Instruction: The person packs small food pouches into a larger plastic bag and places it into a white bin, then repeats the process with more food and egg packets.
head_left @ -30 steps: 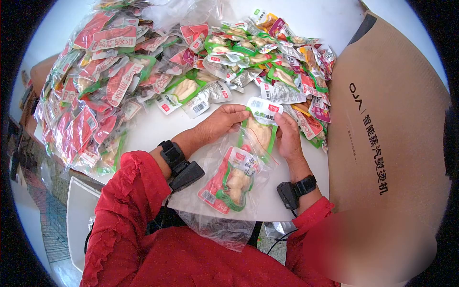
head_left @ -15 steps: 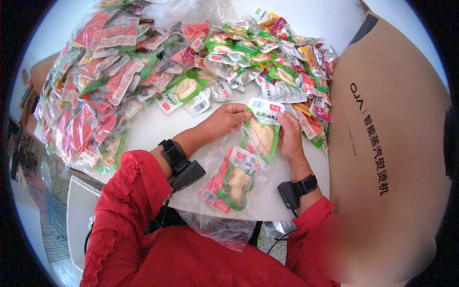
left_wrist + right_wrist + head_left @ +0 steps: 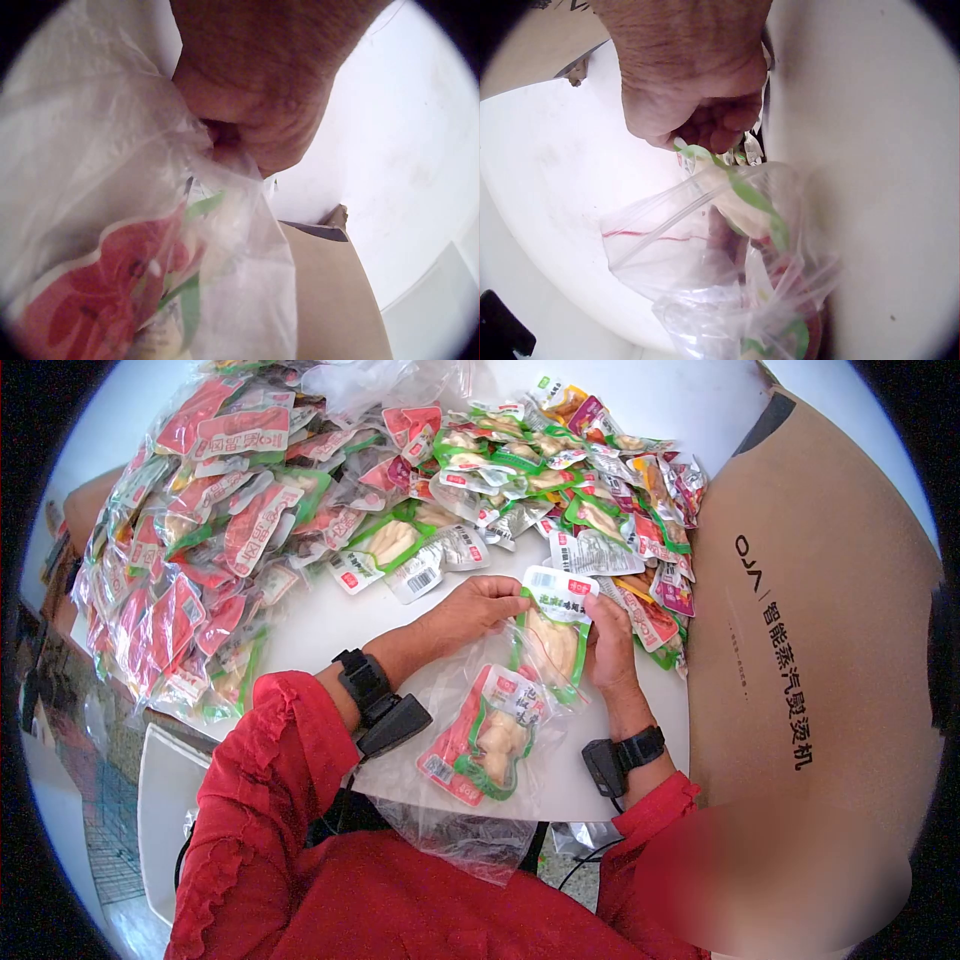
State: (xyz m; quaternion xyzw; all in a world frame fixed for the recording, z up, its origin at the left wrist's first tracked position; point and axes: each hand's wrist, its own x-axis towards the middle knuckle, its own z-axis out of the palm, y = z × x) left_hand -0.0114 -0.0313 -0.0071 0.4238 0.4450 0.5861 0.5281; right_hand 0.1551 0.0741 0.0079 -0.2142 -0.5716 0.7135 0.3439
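Observation:
My right hand pinches the upper right edge of a flat, vacuum-sealed food packet with a white top, green border and pale pieces inside. Its lower part sits within the mouth of a clear zip bag with a red line along its opening. At the other side of the mouth, my left hand grips the bag's edge, its fingertips at the packet's upper left edge. Lower in the bag lie a red packet and a green-edged packet with round pale pieces. In the left wrist view, the left fingertips are partly hidden.
A large heap of filled bags covers the table's left side. Loose packets are piled at the back and right. A tall cardboard box stands at the right. The white table's front edge runs under the bag.
The green-edged packet in my right hand has shifted slightly right and down at the bag's mouth. The right hand moved a little with it; the left hand is nearly still.

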